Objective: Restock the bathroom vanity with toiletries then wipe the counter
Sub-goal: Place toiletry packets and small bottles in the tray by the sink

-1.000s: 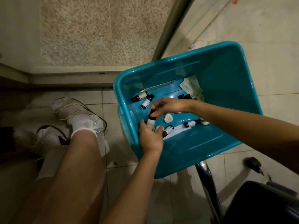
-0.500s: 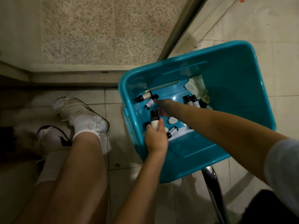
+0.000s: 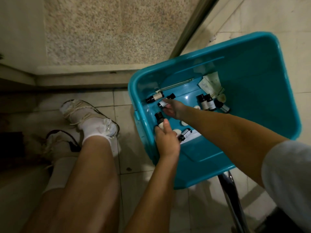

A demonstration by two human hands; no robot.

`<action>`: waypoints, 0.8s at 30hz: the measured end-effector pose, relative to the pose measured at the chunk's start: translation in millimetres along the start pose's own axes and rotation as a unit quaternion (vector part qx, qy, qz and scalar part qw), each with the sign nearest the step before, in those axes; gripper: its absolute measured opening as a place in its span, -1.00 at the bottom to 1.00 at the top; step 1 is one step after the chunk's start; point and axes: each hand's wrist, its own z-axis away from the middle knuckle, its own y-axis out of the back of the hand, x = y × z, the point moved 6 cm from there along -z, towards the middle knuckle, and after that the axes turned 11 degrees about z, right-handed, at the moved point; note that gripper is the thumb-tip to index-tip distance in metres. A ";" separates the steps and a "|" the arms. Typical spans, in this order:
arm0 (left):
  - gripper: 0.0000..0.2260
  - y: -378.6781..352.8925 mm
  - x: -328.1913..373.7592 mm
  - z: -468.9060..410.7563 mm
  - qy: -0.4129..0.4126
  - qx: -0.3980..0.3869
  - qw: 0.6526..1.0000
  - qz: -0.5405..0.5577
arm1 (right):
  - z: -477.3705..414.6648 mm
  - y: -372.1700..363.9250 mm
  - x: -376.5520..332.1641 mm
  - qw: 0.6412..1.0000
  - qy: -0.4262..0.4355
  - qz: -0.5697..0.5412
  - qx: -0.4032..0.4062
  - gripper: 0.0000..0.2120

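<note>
Teal plastic tub (image 3: 255, 68) at 2 o'clock in the view, on the tiled floor (image 3: 101, 101). Both hands are inside it.

Small dark-capped bottles in the tub: 7 counted.
- Left hand (image 3: 166, 140) at the tub's 8 o'clock, fingers wrapped round the held bottle (image 3: 159, 119), cap pointing away.
- Right hand (image 3: 174, 109) reaches across to the tub's 10 o'clock, fingertips on the labelled bottle (image 3: 161, 103), which lies flat. Pinched or only touched: cannot tell.
- Far bottle (image 3: 154, 97) lies just beyond it, near the tub's left wall and apart from the hand.
- Bottle trio (image 3: 210, 103) lies side by side at the tub's 1 o'clock, past the right forearm.
- Near bottle (image 3: 185, 133) lies just right of the left hand, on a long white packet (image 3: 192, 137).

Round white discs (image 3: 184, 123): 4 visible, one half hidden by the arm.
Flat white sachets (image 3: 210, 81) are stacked at 12 o'clock, count unclear.
One thin wrapped stick (image 3: 175, 85) lies along the far wall.

Outside the tub: 2 bare legs at 7 o'clock, 2 white socks (image 3: 97, 126), and 1 chrome tube (image 3: 230, 195) at 5 o'clock.
</note>
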 end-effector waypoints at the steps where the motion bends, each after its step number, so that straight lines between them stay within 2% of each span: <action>1: -0.68 0.7 -0.5 -1.3 -0.006 -0.008 1.000 0.005 | 6.8 4.1 1.5 0.999 0.006 -0.034 -0.020 -0.83; 5: -0.79 -0.2 7.1 8.5 -0.016 -0.027 1.000 0.000 | 36.8 28.7 15.5 0.983 -0.048 -0.120 -0.128 -0.85; 8: -0.76 6.8 9.8 15.1 -0.044 -0.022 0.998 -0.036 | 64.4 49.3 20.8 0.975 -0.067 -0.089 -0.192 -0.74; 11: -0.70 18.9 14.0 25.0 -0.072 0.006 0.994 -0.076 | 95.2 59.5 12.8 0.968 -0.048 -0.086 -0.230 -0.69; 17: -0.56 18.2 47.1 84.6 -0.142 0.020 0.988 -0.052 | 175.1 46.5 -22.7 0.965 0.049 -0.030 -0.254 -0.59; 21: -0.55 10.5 78.8 137.3 -0.182 -0.001 0.983 0.032 | 250.8 29.3 -50.0 0.940 0.141 0.014 -0.311 -0.56; 24: -0.53 11.9 113.1 177.9 -0.236 -0.019 0.964 0.119 | 314.6 18.9 -68.1 0.920 0.216 0.046 -0.323 -0.54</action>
